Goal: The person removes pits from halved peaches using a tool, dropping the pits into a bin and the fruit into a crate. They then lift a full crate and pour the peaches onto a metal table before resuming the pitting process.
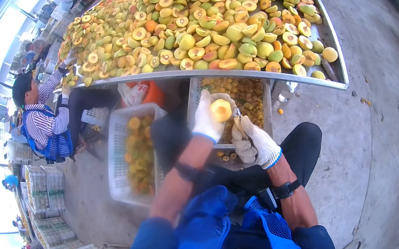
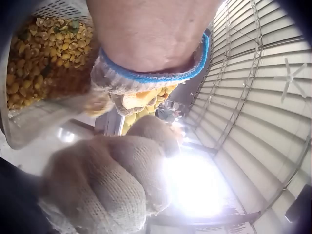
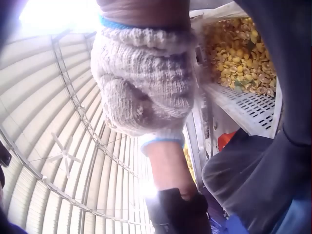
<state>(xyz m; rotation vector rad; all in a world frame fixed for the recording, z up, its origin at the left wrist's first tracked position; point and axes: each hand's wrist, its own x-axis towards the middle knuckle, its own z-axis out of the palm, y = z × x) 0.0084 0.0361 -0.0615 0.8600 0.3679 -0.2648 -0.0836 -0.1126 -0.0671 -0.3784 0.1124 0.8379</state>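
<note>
Beneath the bench's near edge, two gloved hands meet at a yellow fruit

Across the top of the view from the head spreads a metal-rimmed bench [image 1: 317,83], heaped with cut fruit [image 1: 199,29], yellow and green, many halves lying face up with their brown centres showing. Over on the left sits another worker [image 1: 45,130] in a striped shirt and blue vest, close to the bench's edge. Behind that worker's back, nearer the bottom, stand stacked crates [image 1: 48,191].

Beside the wearer's knee is a white crate [image 1: 117,155] with yellow and greenish fruit inside; another, the under-bench crate [image 1: 267,112], holds a spread of smaller yellow-orange pieces. Between the white crate and the bench I can see an orange container [image 1: 154,94].

Above the wearer's lap, the left grip [image 1: 209,120], in a pale knitted glove, is closed partway around the yellow fruit [image 1: 221,110], its pale round face turned up. Just beside it, the right grip [image 1: 259,144], gloved too, has its fingers curled tightly around a slim tool [image 1: 237,114]. Its metal end is near the fruit; whether they touch, I can't tell.
</note>
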